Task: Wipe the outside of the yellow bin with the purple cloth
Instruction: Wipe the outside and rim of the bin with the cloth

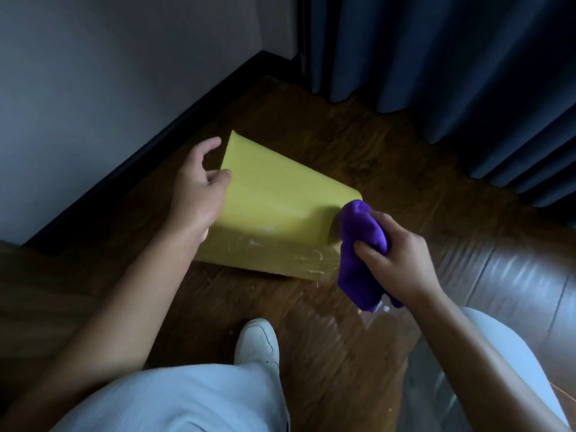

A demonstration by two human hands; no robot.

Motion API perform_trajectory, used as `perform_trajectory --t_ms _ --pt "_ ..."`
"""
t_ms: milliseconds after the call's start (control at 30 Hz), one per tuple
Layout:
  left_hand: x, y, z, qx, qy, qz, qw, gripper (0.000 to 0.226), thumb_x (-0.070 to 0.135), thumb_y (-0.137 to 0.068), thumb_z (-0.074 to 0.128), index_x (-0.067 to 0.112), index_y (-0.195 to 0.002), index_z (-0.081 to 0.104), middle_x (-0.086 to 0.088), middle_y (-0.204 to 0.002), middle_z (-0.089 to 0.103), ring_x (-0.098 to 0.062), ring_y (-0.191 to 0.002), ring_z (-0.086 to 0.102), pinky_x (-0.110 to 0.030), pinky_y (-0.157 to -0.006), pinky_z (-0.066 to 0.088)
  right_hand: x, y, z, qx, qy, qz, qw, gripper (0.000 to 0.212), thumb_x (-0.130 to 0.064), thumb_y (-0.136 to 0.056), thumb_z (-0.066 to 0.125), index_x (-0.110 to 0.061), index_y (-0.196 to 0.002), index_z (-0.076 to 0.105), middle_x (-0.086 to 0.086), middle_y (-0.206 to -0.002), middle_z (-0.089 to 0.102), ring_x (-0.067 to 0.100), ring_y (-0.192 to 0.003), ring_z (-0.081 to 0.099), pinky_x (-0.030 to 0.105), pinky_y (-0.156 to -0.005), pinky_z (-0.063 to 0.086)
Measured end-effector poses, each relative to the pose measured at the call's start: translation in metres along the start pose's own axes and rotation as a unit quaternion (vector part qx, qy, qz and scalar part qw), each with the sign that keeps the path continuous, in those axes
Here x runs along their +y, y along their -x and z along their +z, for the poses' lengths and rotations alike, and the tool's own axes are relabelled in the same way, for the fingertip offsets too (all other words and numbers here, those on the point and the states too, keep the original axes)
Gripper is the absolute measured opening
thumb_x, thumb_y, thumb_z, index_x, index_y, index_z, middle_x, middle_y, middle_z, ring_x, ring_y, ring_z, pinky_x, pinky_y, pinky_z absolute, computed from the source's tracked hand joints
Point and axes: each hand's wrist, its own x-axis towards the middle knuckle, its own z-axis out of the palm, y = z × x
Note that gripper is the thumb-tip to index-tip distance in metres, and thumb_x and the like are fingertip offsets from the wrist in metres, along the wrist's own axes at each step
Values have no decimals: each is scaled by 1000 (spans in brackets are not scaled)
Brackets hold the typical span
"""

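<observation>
Fingers of my right hand (396,260) are bunched tight around the purple cloth (361,251), whose top wad presses against the right end of the yellow bin (280,207) while a loose tail hangs down toward the floor. My left hand (196,188) rests at the bin's left edge, fingers loosely curled and apart, thumb touching the yellow face. No writing or label shows on the bin; pale scuffed streaks run along its lower side. It lies tipped on its side on the dark wood floor (343,145), near the corner where a grey wall (93,88) with a black skirting board meets dark blue curtains (452,57). Bare floor lies open beyond the bin toward the curtains. A brown leather seat (514,285) stands close on my right. My white shoe (258,341) is planted just below the bin, between my pale trouser knees.
</observation>
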Motion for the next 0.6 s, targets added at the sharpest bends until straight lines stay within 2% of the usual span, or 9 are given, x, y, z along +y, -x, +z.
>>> perform_trajectory --t_ms 100,167,267,367,433,467,533,567,600 --pt "3 5 5 -131 -2 4 991 62 16 -103 57 51 -150 38 5 -140 63 -10 -122 64 -47 -103 53 -3 -8 3 32 -28 4 999 55 -47 -77 62 -39 -132 56 -5 -111 73 22 -98 68 47 -83 57" --pt "0 12 8 -202 -48 28 978 66 18 -106 53 51 -156 26 16 -158 38 -4 -142 40 -38 -117 37 -2 -10 2 60 -61 17 996 55 -43 -78 64 -40 -133 55 -7 -117 72 20 -105 68 47 -86 57" --pt "-6 22 12 -210 -94 49 972 63 21 -108 47 48 -158 20 24 -154 28 2 -141 26 -27 -118 26 5 -9 -1 97 -95 36 990 54 -38 -78 64 -36 -132 61 -10 -119 72 15 -110 67 37 -92 54" --pt "-6 25 13 -210 -94 54 972 60 27 -108 47 52 -156 22 6 -163 36 -15 -146 42 -43 -119 37 11 -9 -6 111 -118 52 985 51 -33 -79 64 -36 -130 63 -15 -112 72 8 -105 66 20 -87 48" --pt "0 23 16 -200 -91 59 974 57 29 -108 47 50 -156 25 -10 -157 47 -29 -124 64 -41 -99 57 13 -9 -6 115 -128 52 984 47 -29 -82 67 -37 -128 64 -17 -109 71 4 -102 64 12 -84 43" --pt "6 23 19 -186 -89 62 976 56 27 -108 47 47 -157 28 -20 -150 52 -36 -107 68 -34 -77 62 14 -10 -5 115 -133 52 983 46 -27 -83 68 -37 -128 64 -17 -108 72 3 -101 64 10 -83 42" --pt "21 26 23 -154 -108 76 979 54 21 -108 46 37 -158 33 -40 -126 54 -32 -74 71 -30 -41 40 17 -9 -5 116 -137 55 982 46 -27 -83 69 -36 -128 64 -16 -107 72 4 -99 65 11 -83 43" --pt "27 25 26 -145 -120 89 978 53 19 -108 47 33 -158 34 -36 -109 60 -21 -49 58 -27 -37 31 18 -9 -6 117 -137 59 982 46 -26 -84 70 -36 -128 64 -15 -106 73 4 -98 65 12 -82 43" --pt "30 21 27 -142 -130 99 976 53 20 -108 47 32 -158 34 -29 -102 59 -11 -42 43 -23 -37 29 18 -9 -6 119 -136 62 982 46 -24 -85 71 -35 -129 64 -15 -105 72 5 -97 65 13 -82 44"
